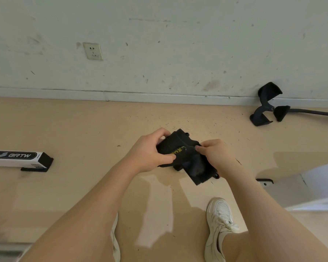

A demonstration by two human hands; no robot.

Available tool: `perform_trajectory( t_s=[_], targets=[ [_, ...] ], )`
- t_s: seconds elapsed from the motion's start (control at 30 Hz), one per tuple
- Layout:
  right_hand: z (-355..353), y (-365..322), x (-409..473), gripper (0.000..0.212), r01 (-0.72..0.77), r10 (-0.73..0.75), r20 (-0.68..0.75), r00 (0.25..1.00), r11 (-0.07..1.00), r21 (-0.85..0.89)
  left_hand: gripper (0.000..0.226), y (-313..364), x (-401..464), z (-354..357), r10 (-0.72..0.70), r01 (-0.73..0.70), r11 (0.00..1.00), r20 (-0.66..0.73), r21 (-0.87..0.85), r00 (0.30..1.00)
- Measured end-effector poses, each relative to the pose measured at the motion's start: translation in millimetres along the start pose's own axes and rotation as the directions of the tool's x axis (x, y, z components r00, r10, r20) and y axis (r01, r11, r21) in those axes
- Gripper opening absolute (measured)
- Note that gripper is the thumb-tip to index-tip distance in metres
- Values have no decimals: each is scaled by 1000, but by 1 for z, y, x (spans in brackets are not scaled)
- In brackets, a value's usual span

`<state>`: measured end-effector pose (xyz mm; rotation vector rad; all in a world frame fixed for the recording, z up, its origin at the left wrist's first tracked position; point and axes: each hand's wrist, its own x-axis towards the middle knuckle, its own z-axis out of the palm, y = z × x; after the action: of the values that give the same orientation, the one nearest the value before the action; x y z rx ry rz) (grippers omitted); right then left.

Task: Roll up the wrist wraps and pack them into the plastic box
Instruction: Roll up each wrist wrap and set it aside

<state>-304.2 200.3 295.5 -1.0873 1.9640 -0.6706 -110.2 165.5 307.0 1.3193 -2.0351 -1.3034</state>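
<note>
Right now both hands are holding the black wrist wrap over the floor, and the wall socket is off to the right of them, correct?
Not quite. Both the left hand and right hand do hold the black wrist wrap over the floor, but the head view shows the wall socket up to the left of them, not the right.
</note>
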Motion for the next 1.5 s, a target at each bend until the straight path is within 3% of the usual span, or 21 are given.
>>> perform_trajectory(
  t_s=[0.13,0.27,0.43,0.57,0.73,0.87,0.93,1.03,1.13,1.2,1.37,1.5],
  targets=[
    [5,5,7,27,14,-19,-45,999,994,-112,39,0,1,1,-16,16,1000,20,-5,1000],
    [1,10,13,28,-50,51,-28,998,998,22,39,1,0,-1,-20,19,1000,30,14,999],
    [-4,14,16,30,37,-56,-81,995,975,-217,35,1,-1,-6,-11,11,1000,35,11,999],
    [-5,17,17,30,55,-85,-97,992,960,-276,34,0,-1,-9,-22,22,1000,57,-2,998],
    [-8,10,12,20,210,-224,-41,974,954,-214,30,-7,-1,-19,-86,89,991,42,-95,995],
    [16,1,1,13,358,-362,45,931,887,-292,26,-12,-1,-19,-179,181,977,32,-110,983],
    [21,-2,-2,8,386,-388,19,921,909,-159,25,-12,0,-18,-199,200,972,22,-122,980],
    [16,-3,-7,16,277,-304,174,937,947,163,25,-13,-1,-20,-202,199,969,-5,-147,979],
    [14,2,-7,8,261,-261,329,907,964,44,26,-13,0,-22,-195,193,971,0,-142,981],
    [17,5,-5,9,255,-237,332,913,967,-9,25,-12,0,-21,-199,194,969,-18,-150,980],
    [23,4,-4,17,175,-160,329,930,985,-14,30,-16,2,-23,-229,221,971,-90,-89,969],
    [18,3,-3,15,55,-100,437,894,992,116,32,-17,3,-24,-226,228,974,-128,0,966]
  ],
)
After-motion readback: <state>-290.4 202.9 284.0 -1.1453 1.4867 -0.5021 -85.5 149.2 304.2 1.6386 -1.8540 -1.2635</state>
